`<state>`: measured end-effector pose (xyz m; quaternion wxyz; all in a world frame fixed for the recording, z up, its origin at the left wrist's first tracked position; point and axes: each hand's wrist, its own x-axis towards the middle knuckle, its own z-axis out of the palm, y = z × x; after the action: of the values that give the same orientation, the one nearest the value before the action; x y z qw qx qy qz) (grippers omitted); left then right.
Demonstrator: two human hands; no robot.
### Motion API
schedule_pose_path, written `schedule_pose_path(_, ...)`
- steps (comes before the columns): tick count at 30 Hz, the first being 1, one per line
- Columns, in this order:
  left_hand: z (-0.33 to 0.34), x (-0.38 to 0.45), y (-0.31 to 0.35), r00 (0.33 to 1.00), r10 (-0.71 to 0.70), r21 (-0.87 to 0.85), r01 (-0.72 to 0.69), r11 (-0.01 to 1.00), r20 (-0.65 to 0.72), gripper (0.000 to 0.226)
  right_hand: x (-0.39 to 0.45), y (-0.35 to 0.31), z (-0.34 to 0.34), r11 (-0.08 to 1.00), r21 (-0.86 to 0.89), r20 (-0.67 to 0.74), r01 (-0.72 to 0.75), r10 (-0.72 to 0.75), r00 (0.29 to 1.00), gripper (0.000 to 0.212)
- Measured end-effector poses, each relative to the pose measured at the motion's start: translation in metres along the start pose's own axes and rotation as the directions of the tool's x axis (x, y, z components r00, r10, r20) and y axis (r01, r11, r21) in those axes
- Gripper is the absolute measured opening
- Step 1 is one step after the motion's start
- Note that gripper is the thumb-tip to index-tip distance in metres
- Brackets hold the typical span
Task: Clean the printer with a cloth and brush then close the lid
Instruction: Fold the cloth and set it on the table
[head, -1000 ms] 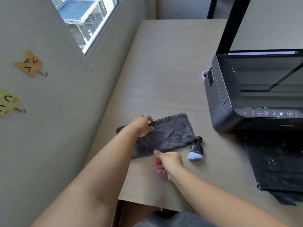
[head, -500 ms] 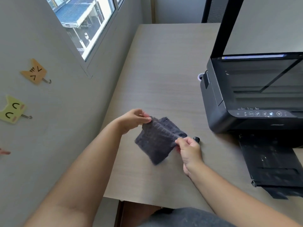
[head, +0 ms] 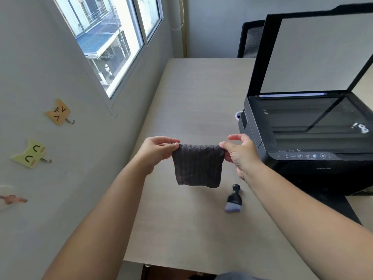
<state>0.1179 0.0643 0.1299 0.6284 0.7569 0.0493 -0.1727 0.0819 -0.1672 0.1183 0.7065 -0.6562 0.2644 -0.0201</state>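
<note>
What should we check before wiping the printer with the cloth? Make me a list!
1. Cloth off the table, gripped at both top corners by left hand and right hand: ok.
2. Printer lid up, so the glass can be reached: ok.
3. Glass free of things: not ok, a small white object lies near its right edge.
4. Brush close by on the table for later: ok.
5. Cloth clean and dry: cannot tell.
</note>
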Motion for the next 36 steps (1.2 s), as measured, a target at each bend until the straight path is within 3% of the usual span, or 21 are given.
schedule_pose_path(6,-0.01,0.032,0.009,0.994,-0.081,0.073,0.086,0.994,-0.069,0.006,0.042,-0.013,0.021,0.968,-0.248,0.078,0.029,-0.01,0.997,0.012)
schedule_pose_path(13,-0.011,0.05,0.021,0.959,0.155,0.1,-0.134,0.986,-0.236,0.023,0.059,-0.035,0.029,0.939,-0.271,0.137,0.211,-0.179,0.974,0.017)
schedule_pose_path(16,-0.006,0.043,-0.025,0.953,0.13,0.058,-0.119,0.991,-0.274,0.029,0.051,0.009,0.028,0.927,-0.342,0.161,0.156,-0.106,0.981,0.019)
schedule_pose_path(20,0.008,0.02,-0.11,0.951,-0.043,0.062,0.065,0.996,-0.305,0.029,0.027,0.078,0.024,0.834,-0.551,0.201,0.032,0.095,0.975,0.025)
schedule_pose_path(23,0.018,-0.006,-0.163,0.941,-0.179,0.033,0.196,0.98,-0.287,0.026,0.003,0.11,0.016,0.714,-0.7,0.272,0.031,0.226,0.935,0.033)
schedule_pose_path(28,0.026,-0.026,-0.19,0.91,-0.214,-0.031,0.218,0.976,-0.356,0.015,-0.013,0.126,0.0,0.661,-0.749,0.272,0.034,0.26,0.926,0.036)
schedule_pose_path(30,0.029,-0.026,-0.181,0.909,-0.191,0.044,0.223,0.974,-0.371,0.009,-0.016,0.128,-0.004,0.63,-0.774,0.289,0.065,0.26,0.922,0.035)
schedule_pose_path(32,0.032,-0.024,-0.172,0.917,-0.125,0.267,0.238,0.934,-0.379,0.009,-0.018,0.125,-0.006,0.575,-0.808,0.323,0.13,0.248,0.913,0.035)
schedule_pose_path(34,0.036,-0.024,-0.164,0.929,0.014,0.578,0.218,0.786,-0.37,0.016,-0.019,0.119,-0.009,0.536,-0.818,0.365,0.207,0.206,0.908,0.035)
schedule_pose_path(36,0.046,-0.024,-0.158,0.949,0.186,0.798,0.097,0.594,-0.254,0.03,-0.019,0.112,-0.015,0.536,-0.81,0.346,0.238,0.108,0.932,0.033)
